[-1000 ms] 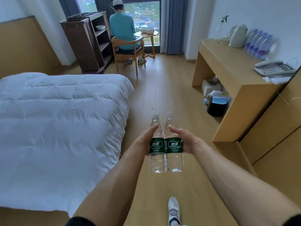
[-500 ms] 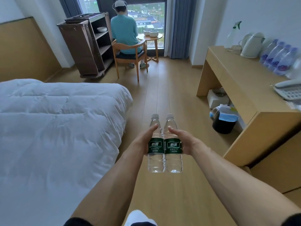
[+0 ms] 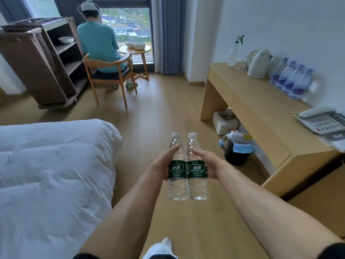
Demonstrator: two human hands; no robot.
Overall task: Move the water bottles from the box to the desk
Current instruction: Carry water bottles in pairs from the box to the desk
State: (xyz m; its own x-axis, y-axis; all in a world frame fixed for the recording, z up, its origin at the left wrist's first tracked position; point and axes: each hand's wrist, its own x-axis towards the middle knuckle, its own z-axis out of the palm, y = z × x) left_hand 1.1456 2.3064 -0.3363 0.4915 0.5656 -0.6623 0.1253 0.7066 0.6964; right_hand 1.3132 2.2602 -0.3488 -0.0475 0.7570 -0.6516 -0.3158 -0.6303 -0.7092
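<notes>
Two clear water bottles with green labels and white caps stand upright side by side in the air over the wooden floor. My left hand (image 3: 162, 164) grips the left bottle (image 3: 177, 170) at its label. My right hand (image 3: 207, 162) grips the right bottle (image 3: 197, 170) the same way. The two bottles touch each other. The light wooden desk (image 3: 261, 111) stands to the right along the wall, apart from my hands. Several purple-labelled water bottles (image 3: 291, 82) stand in a row at its back edge. No box is in view.
On the desk stand a white kettle (image 3: 258, 63), a spray bottle (image 3: 235, 51) and a telephone (image 3: 322, 121). A black bin (image 3: 236, 152) and a white box (image 3: 225, 122) sit under it. A white bed (image 3: 52, 174) fills the left. A person on a chair (image 3: 110, 71) and a brown cart (image 3: 37, 62) are at the far window.
I have walked forward along the floor between bed and desk, so the desk and the window area look nearer. Both hands keep the same grip on the two bottles.
</notes>
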